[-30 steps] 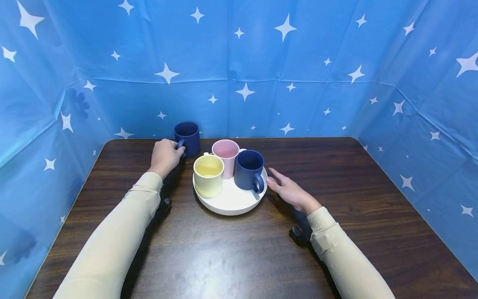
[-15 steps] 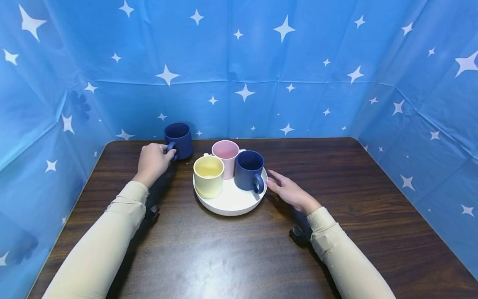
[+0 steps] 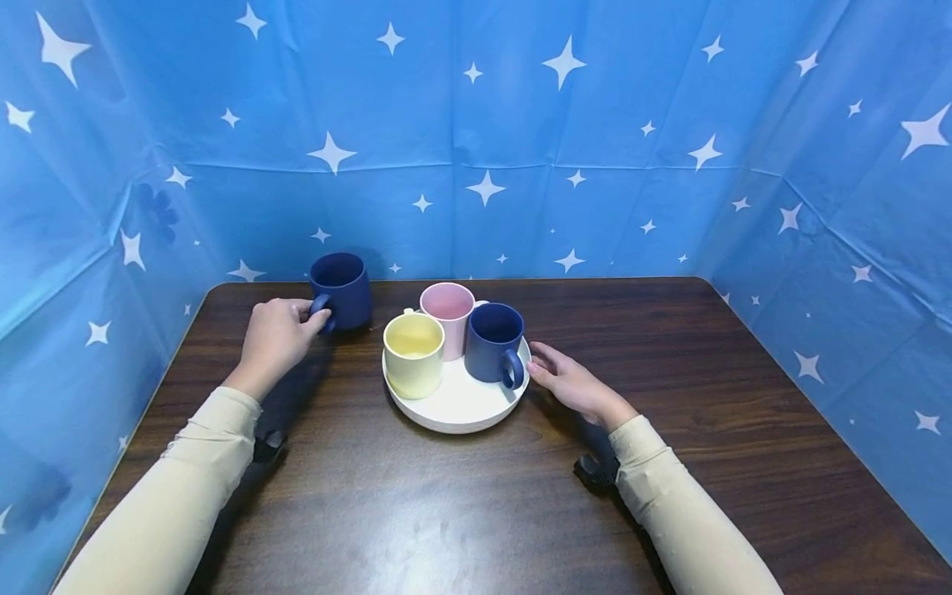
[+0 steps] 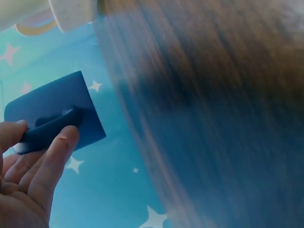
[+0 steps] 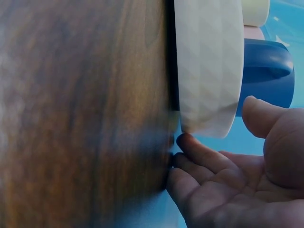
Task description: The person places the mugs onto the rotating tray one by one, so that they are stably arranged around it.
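Note:
In the head view my left hand (image 3: 277, 339) holds a navy mug (image 3: 346, 289) by its handle, at the back left of the table. The left wrist view shows my thumb and fingers pinching that handle (image 4: 52, 128); the mug appears raised off the table. A round white tray (image 3: 454, 413) carries a yellow mug (image 3: 414, 368), a pink mug (image 3: 450, 318) and a second navy mug (image 3: 492, 351). Beside the tray's right edge is my right hand (image 3: 576, 384). Its fingers are loosely extended in the right wrist view, one fingertip (image 5: 187, 142) at the tray's textured side (image 5: 209, 71), seemingly touching it.
The dark wooden table (image 3: 446, 512) is enclosed at the back and sides by a blue curtain (image 3: 476, 124) with white stars. The held mug is close to the back curtain.
My left hand has moved left and slightly toward me with the navy mug, away from the tray. The right hand, the tray and its mugs have stayed in place.

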{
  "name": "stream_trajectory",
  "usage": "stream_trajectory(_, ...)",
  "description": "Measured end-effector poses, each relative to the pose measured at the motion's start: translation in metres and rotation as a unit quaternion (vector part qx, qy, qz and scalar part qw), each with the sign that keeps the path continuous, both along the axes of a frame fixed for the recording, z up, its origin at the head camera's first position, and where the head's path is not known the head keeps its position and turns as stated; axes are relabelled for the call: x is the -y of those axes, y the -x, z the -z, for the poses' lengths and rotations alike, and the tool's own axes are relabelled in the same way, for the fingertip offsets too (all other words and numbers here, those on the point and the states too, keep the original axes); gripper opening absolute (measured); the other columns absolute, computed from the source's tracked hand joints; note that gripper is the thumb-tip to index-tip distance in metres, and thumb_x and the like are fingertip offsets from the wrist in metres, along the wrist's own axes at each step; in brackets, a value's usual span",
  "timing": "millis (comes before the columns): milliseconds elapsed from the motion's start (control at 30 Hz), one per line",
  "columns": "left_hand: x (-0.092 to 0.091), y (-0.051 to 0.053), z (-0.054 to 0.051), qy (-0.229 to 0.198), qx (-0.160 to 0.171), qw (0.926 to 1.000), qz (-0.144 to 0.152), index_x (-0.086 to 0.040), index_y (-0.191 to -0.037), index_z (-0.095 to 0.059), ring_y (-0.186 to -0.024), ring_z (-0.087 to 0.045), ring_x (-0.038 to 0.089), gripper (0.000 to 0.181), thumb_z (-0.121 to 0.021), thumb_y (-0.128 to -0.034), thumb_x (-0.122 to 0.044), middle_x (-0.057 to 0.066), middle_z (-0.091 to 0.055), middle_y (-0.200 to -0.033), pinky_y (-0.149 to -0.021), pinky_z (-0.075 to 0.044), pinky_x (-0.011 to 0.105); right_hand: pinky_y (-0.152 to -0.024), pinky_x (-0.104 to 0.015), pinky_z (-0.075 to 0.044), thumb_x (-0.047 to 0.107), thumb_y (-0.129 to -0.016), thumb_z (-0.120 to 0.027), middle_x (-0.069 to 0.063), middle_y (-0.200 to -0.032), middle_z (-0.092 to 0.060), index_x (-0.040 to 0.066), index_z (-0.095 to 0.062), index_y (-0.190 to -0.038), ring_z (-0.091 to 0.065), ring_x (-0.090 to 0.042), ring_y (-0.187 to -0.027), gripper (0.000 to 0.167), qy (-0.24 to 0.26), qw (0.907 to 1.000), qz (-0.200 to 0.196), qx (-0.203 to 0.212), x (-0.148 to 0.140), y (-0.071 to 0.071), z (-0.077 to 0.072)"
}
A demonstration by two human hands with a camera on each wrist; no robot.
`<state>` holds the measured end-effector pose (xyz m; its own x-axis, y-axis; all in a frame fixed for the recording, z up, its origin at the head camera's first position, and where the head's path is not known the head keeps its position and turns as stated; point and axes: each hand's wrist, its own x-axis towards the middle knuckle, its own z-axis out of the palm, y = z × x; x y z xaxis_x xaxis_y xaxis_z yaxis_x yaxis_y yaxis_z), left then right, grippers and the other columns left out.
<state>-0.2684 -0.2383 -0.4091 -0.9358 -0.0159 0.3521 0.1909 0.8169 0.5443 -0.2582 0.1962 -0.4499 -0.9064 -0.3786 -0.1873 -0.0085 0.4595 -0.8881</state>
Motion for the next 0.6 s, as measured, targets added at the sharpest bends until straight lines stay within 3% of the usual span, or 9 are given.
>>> stream_trajectory(233, 0.003, -0.019, -0.008, 0.014, -0.028, 0.9994, 0.015, 0.008, -0.105, -0.076, -0.046, -0.041, 0.015, 0.029, -0.069, -0.0989, -0.020, 0.003, -0.058, -0.056, -0.044, -0.027, 0.029, -0.118, -0.050, -0.031, 0.026, -0.109, -0.050, -0.023, -0.160, -0.034, 0.008, -0.016, -0.163, -0.034, -0.033, -0.148, 0.067, 0.021, 0.9998, -0.006, 0.001, 0.001, 0.002, 0.001)
stream_trajectory(600, 0.007, -0.041, -0.016, 0.019, -0.044, 0.9987, 0.016, 0.007, -0.106, -0.076, -0.048, -0.039, 0.016, 0.027, -0.070, -0.0975, -0.018, 0.001, -0.056, -0.056, -0.045, -0.027, 0.029, -0.117, -0.051, -0.033, 0.027, -0.108, -0.051, -0.017, -0.161, -0.036, 0.010, -0.025, -0.161, -0.035, -0.033, -0.147, 0.061, -0.012, 0.9999, 0.001, -0.003, 0.000, 0.002, 0.000)
